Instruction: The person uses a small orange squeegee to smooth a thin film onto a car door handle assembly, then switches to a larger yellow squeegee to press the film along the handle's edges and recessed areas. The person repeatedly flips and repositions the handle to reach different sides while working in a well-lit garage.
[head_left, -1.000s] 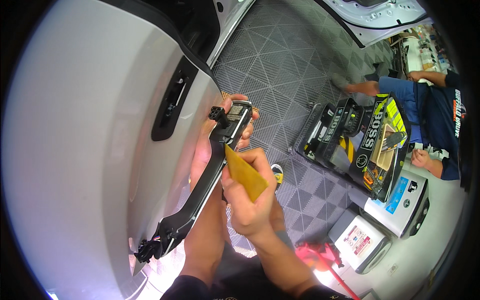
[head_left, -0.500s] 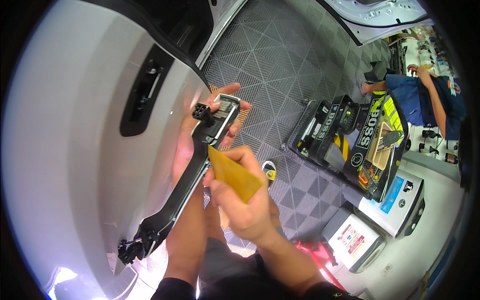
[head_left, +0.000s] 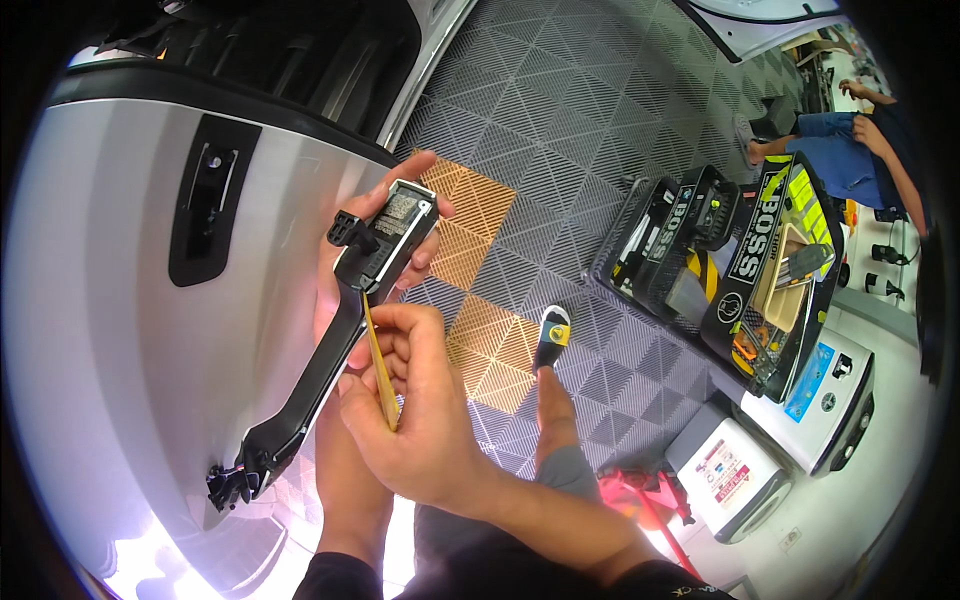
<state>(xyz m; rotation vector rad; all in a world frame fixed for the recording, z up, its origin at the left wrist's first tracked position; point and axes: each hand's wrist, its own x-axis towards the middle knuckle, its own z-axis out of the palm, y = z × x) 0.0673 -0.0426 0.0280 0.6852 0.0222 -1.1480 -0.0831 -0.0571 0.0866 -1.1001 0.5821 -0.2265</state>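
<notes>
A long black car door handle [head_left: 318, 365] with a pale edge lies slantwise in front of me, its inner side up. Its upper end carries a label and a black plug, and wires show at the lower end. My left hand [head_left: 421, 258] is closed round the upper end from behind. In my right hand [head_left: 425, 410] a thin yellow plastic scraper [head_left: 381, 368] is pinched, seen nearly edge-on. The scraper's tip touches the handle's edge just below the labelled block. Left of the hands is a silver car door [head_left: 120, 330] with a black handle recess [head_left: 213, 200].
A black tool cart [head_left: 690, 290] with a beige tray [head_left: 790, 285] stands to the right. Beyond it are white machines [head_left: 725, 470] and a seated person [head_left: 840, 140]. A red stand [head_left: 650, 500] is at lower right. Grey and tan tiles [head_left: 490, 345] cover the floor.
The scraper has turned from showing its broad face to nearly edge-on. The handle and both hands appear farther left, and my foot shows more fully.
</notes>
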